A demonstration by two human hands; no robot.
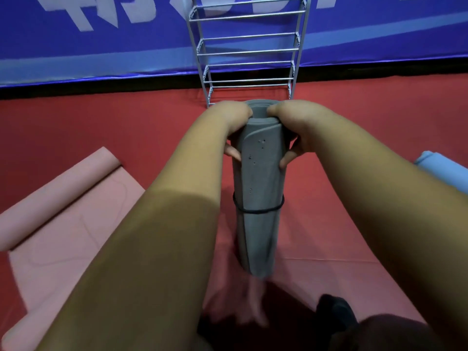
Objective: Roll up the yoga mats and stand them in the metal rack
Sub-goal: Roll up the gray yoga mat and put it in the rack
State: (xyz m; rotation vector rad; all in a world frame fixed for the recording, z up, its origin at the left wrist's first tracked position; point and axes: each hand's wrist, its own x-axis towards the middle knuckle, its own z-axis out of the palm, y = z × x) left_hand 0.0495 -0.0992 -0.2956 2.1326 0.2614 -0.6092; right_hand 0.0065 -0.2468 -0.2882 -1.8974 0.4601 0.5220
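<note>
A rolled grey yoga mat (258, 173) stands upright in front of me, its lower end near the red floor. A black elastic band (258, 210) circles it below the middle. My left hand (234, 122) grips the top of the roll from the left, fingers curled round it. My right hand (291, 125) grips the top from the right, thumb on the front face. The metal rack (249, 53) with several horizontal bars stands just behind the roll, against the blue wall.
A pink mat (63, 216), partly rolled at its far end, lies on the red floor at left. A light blue mat (445, 173) lies at the right edge. A blue banner (101, 46) covers the wall. A dark shoe (334, 310) shows at the bottom.
</note>
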